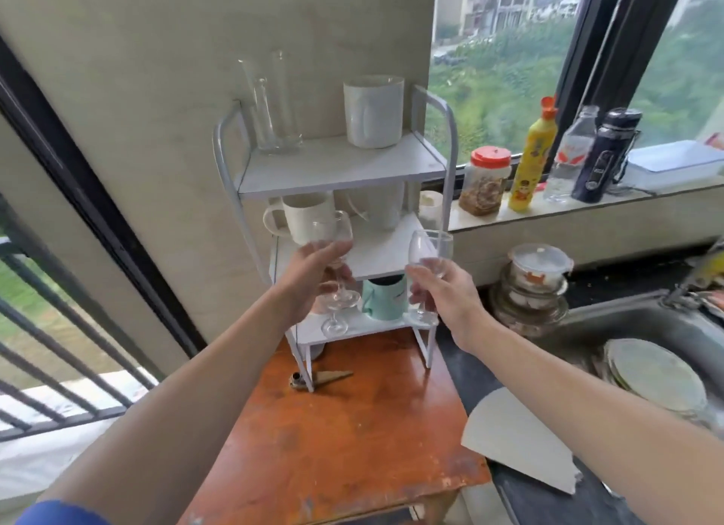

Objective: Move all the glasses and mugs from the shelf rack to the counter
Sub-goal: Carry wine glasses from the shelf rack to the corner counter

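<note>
Glasses with stems filled both hands. The left hand [309,273] had its fingers curled round the left wine glass [333,232] under the bowl; the right hand [442,289] gripped the right wine glass [429,248] the same way. Both glasses were clear, empty and nearly upright, held in the air in front of the middle and bottom tiers of the shelf rack [337,168]. A second round glass foot showed below the left hand, but whether it belonged to another glass could not be told.

The rack was white, with three tiers. On its top tier stood a tall clear cylinder [274,105] and a white mug [374,111], well apart. A cream mug [305,217] sat on the middle tier, and a teal mug [384,299] on the bottom one.

The rack stood on a worn orange-brown table [352,426]. To the right lay a dark counter [482,375] bearing a pale board [517,446], then a steel sink [627,320] holding plates [658,375]. Along the windowsill [587,207] stood a red-lidded jar [485,183], a yellow bottle [531,164], a water bottle [568,160] and a dark flask [607,160]. Greenery and buildings showed beyond the window.
</note>
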Tool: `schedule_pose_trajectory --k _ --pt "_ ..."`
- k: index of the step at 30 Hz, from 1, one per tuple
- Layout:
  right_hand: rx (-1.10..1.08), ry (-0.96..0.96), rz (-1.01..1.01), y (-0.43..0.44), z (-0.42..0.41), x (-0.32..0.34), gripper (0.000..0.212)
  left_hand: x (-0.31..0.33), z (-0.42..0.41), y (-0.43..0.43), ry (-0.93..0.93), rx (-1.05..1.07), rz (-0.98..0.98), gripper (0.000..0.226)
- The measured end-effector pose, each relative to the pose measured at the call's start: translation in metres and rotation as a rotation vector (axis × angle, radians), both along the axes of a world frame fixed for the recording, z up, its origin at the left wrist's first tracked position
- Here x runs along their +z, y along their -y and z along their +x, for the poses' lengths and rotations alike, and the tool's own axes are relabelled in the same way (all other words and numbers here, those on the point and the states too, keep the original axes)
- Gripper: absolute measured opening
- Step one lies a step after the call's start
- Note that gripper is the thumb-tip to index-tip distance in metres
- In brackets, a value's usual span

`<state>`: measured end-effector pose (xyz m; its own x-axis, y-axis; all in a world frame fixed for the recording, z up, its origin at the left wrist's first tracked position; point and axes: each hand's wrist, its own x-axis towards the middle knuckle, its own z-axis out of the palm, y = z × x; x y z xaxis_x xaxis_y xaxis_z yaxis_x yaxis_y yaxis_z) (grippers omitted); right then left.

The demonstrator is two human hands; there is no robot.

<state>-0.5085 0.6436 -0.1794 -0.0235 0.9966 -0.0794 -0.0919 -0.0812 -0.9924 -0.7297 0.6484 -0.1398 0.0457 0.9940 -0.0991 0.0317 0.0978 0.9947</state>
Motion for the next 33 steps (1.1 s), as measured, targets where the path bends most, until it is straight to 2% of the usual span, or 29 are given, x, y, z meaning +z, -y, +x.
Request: schedule_pose_trajectory --k 7,10,16,20,25,31,33 --pt "-0.257 -0.005 -0.19 0.088 0.092 -0.038 0.034 -0.047 0.1 0.034 -0.001 -0.307 -0.183 0.041" --pt "-0.361 -0.025 -0.23 0.133 0.146 -0.049 0.03 -0.068 0.164 0.057 0.013 -0.448 -0.257 0.048" --pt "-0.623 -0.056 -0.295 0.245 0.267 -0.061 0.036 -0.094 0.306 0.122 -0.022 -0.742 -0.349 0.059" --pt "-0.747 -0.055 -0.321 0.331 0.352 -0.067 0.038 -0.104 0.409 0.182 -0.039 -0.882 -0.371 0.053" --pt "-0.865 -0.028 -0.381 0.441 0.449 -0.077 0.044 -0.115 0.538 0.271 -0.047 -1.044 -0.403 0.032" --pt "-1.061 -0.062 -0.401 0.55 0.545 -0.084 0.061 -0.117 0.665 0.351 -0.089 -1.258 -0.41 0.039" --pt "-1.136 -0.077 -0.399 0.578 0.574 -0.089 0.06 -0.118 0.707 0.369 -0.13 -1.326 -0.392 0.04"
